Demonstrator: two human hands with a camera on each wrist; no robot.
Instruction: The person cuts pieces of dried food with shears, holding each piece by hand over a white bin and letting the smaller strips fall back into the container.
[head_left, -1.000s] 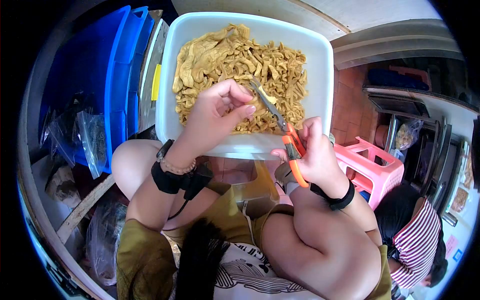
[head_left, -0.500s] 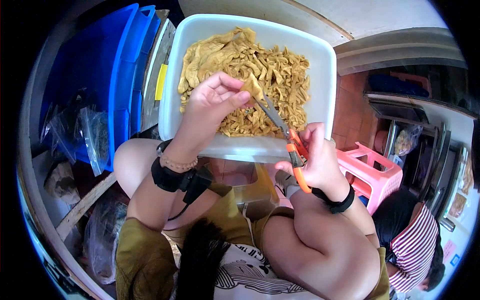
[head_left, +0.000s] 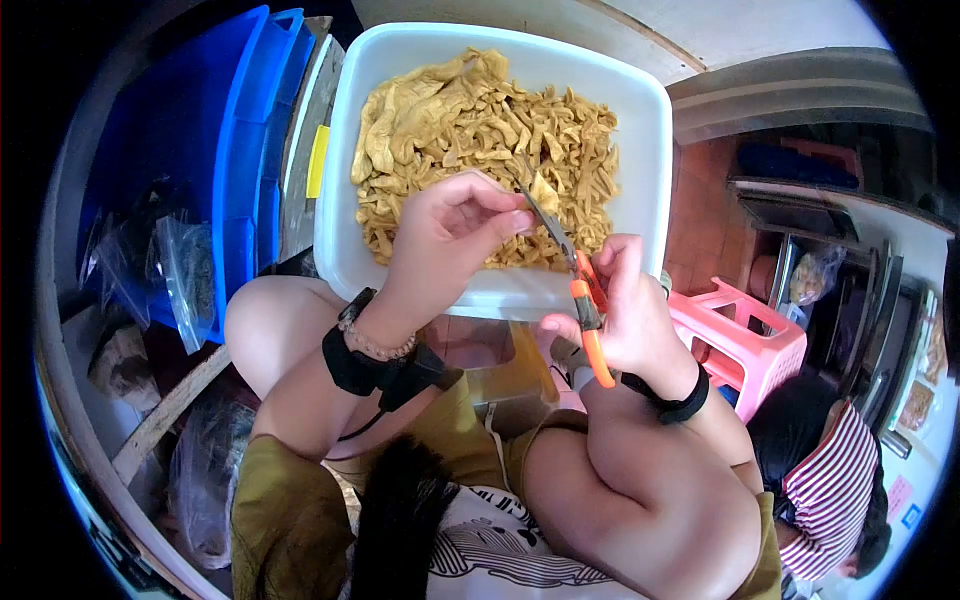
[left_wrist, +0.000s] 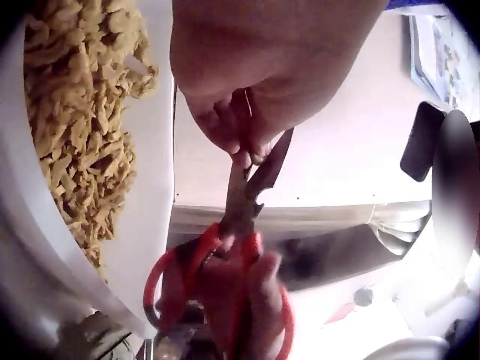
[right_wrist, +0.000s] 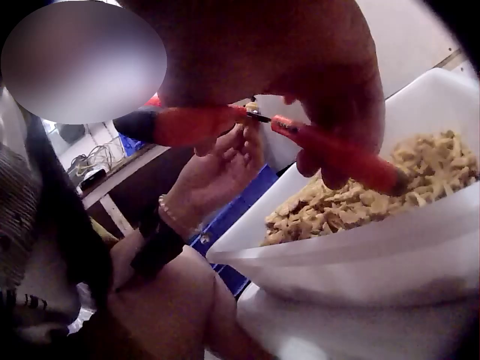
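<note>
Above a white tub (head_left: 655, 230) of yellow-brown, strip-like food pieces (head_left: 585, 125), my left hand (head_left: 445, 230) pinches a small bit of the same food (left_wrist: 257, 159) between thumb and fingertips. My right hand (head_left: 640, 315) holds scissors (head_left: 588, 300) with orange handles, thumb and fingers through the loops. The blades (left_wrist: 238, 199) are spread apart and reach right up to the left fingertips. A pale yellow piece (head_left: 545, 192) shows beside the blade tips, over the pile. Larger uncut folds (head_left: 410, 110) lie at the tub's far left.
Blue crates (head_left: 235, 150) stand to the left, with clear plastic bags (head_left: 185, 280) by them. A pink stool (head_left: 745, 335) is at the right, near another person in a striped top (head_left: 830, 485). The tub sits just beyond my knees.
The left hand lifted a flap of food to the blades, then lowered and shifted right. Most of that flap no longer shows at its fingertips. The scissors have stayed near the same spot.
</note>
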